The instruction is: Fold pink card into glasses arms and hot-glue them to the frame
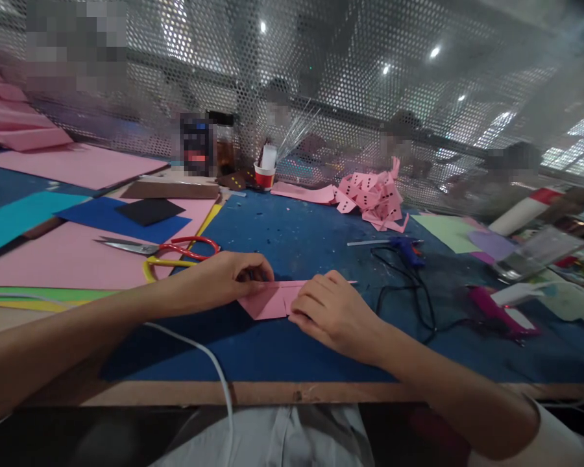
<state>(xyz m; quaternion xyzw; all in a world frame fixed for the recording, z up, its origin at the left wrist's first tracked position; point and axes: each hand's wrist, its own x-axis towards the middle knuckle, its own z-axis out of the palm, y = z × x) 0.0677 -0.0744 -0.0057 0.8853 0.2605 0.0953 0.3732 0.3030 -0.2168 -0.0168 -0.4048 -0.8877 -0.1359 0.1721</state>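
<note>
A folded piece of pink paper is held just above the blue mat, near the table's front edge. My left hand has its thumb and fingers closed on the paper's left end. On the right end, the curled fingers of my right hand press the paper and cover part of it. A thin pointed tip sticks out beyond my right hand. Scissors with red and yellow handles lie behind my left forearm.
Coloured sheets cover the left side. Behind stand a paper cup and a heap of pink strips. A blue glue gun with a black cord and a magenta tool lie right. A white cable crosses the front edge.
</note>
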